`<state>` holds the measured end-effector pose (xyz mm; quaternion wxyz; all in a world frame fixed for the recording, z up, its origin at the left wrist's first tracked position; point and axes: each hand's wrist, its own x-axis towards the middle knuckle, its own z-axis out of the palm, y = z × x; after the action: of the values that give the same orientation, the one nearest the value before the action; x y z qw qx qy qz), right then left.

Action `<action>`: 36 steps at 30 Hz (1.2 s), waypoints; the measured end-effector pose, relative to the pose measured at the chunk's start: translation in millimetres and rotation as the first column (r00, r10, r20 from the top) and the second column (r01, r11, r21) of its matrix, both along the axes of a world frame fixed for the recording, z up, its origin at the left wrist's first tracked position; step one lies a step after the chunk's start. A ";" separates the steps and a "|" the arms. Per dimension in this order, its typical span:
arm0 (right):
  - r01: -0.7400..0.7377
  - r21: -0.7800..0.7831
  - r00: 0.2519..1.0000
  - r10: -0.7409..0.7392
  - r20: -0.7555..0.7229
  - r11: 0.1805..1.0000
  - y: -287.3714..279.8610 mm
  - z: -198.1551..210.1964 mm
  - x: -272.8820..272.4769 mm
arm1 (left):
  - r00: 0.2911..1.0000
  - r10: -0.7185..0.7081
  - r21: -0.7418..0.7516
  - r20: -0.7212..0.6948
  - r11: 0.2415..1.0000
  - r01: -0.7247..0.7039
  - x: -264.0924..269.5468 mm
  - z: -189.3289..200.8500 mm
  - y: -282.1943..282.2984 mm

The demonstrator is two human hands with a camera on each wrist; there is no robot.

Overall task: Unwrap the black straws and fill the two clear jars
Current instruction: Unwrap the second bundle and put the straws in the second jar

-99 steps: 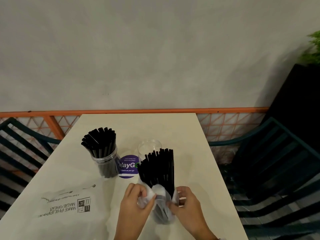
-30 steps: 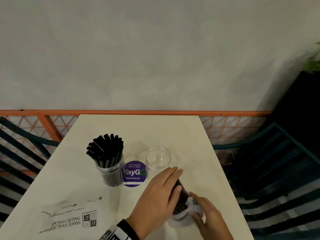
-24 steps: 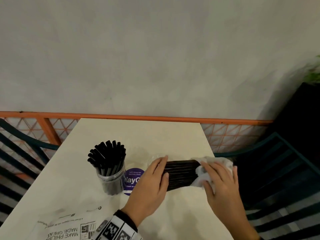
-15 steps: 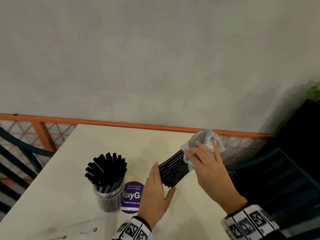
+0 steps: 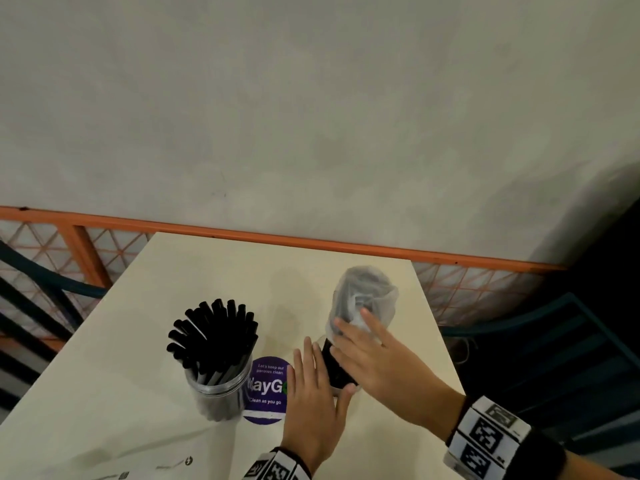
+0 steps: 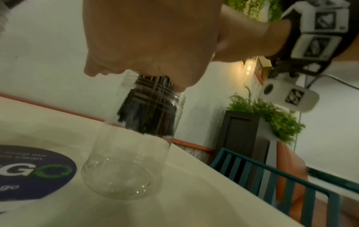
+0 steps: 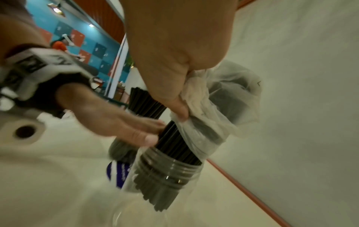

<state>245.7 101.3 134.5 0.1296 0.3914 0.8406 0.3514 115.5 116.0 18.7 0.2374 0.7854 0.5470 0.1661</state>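
Note:
A bundle of black straws (image 5: pixel 335 368) stands upright with its bare lower ends partway inside the second clear jar (image 6: pixel 126 165), well above the jar's bottom. A thin clear plastic wrapper (image 5: pixel 363 292) still covers the bundle's top. My right hand (image 5: pixel 377 358) grips the bundle through the wrapper, thumb pinching the plastic (image 7: pixel 194 98). My left hand (image 5: pixel 317 386) lies with straight fingers against the bundle's left side just above the jar rim (image 7: pixel 170 169). The first clear jar (image 5: pixel 216 386), packed with black straws, stands to the left. In the head view my hands hide the second jar.
A round purple sticker (image 5: pixel 266 389) lies on the cream table (image 5: pixel 207 265) between the jars. Dark teal slatted chairs stand at the right (image 5: pixel 554 341) and left (image 5: pixel 34 289). An orange rail (image 5: pixel 311 240) runs behind the table's far edge. A printed sheet (image 5: pixel 156 465) lies near left.
The bundle was tipped over from standing on its wrapped end, swung up with the wrapper on top, and its bare ends have gone down into the empty jar.

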 end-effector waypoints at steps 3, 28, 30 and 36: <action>-0.053 0.038 0.999 0.053 -0.010 0.998 -3.5 -28.1 -1.2 | 0.947 -0.076 -0.024 0.312 0.996 0.088 -11.8 8.9 4.4; 0.293 0.378 0.753 0.032 -0.657 0.878 -5.3 25.5 18.0 | 0.886 -0.193 0.491 0.421 0.870 -0.044 -38.0 134.8 46.9; 0.352 0.325 0.648 0.022 -0.762 0.878 -7.8 40.6 11.5 | 0.862 -0.178 0.483 0.475 0.871 -0.086 -40.1 149.0 41.8; 0.170 0.013 0.067 0.001 -0.998 0.985 -40.2 52.1 -14.7 | 0.760 -0.115 0.316 0.640 0.941 -0.124 -63.1 174.1 -1.2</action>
<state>230.9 61.1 186.6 -0.4820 0.5809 0.6549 0.0348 52.4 114.9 192.8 0.2729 0.7061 0.3955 0.5201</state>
